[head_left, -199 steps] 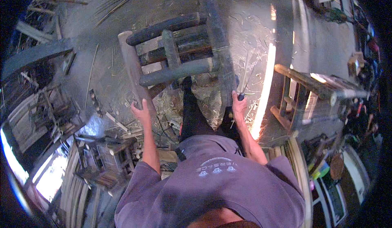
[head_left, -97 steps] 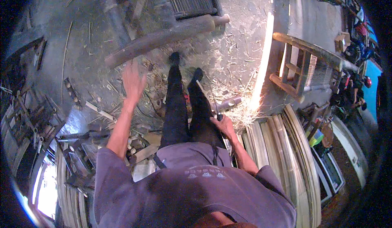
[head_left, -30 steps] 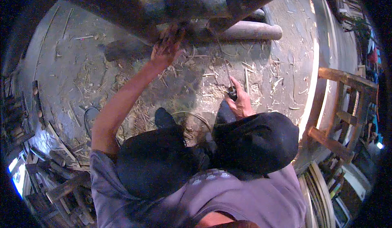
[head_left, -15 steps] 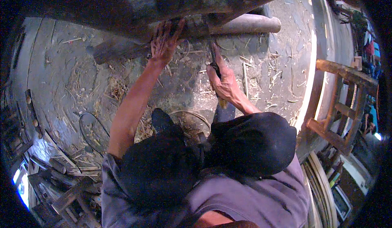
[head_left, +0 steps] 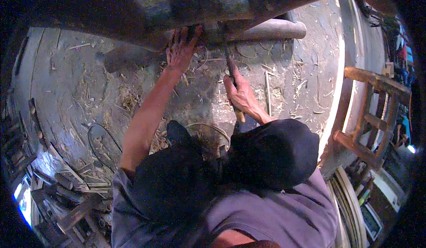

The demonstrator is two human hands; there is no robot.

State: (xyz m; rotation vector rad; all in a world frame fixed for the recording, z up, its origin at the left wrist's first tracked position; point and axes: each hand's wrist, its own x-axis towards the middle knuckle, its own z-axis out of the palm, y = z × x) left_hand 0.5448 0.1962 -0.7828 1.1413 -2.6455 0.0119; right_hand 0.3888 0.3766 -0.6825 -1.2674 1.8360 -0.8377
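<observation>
A heavy, dark wooden frame [head_left: 204,7] spans the top of the view. Against its near side lies my left hand [head_left: 181,55], fingers stretched out and pressed on the wood. My right hand [head_left: 244,96] is closed round a long, narrow bladed tool [head_left: 239,115] with a pale wooden handle. Its dark blade runs away from me up to the frame, just right of my left hand; the far end is lost in shadow, and I cannot tell its exact kind. Beyond the blade, a round log [head_left: 275,29] extends to the right under the frame.
Shavings and thin strips [head_left: 128,99] litter the floor. At the right stands a wooden ladder-like frame [head_left: 375,121], with bundled pale strips [head_left: 350,203] below it. Wood pieces [head_left: 80,212] pile up at the lower left, near a dark thin loop [head_left: 100,143].
My right hand has drawn back slightly toward me with the tool. My left hand keeps its place on the wood. The whole view has shifted a little.
</observation>
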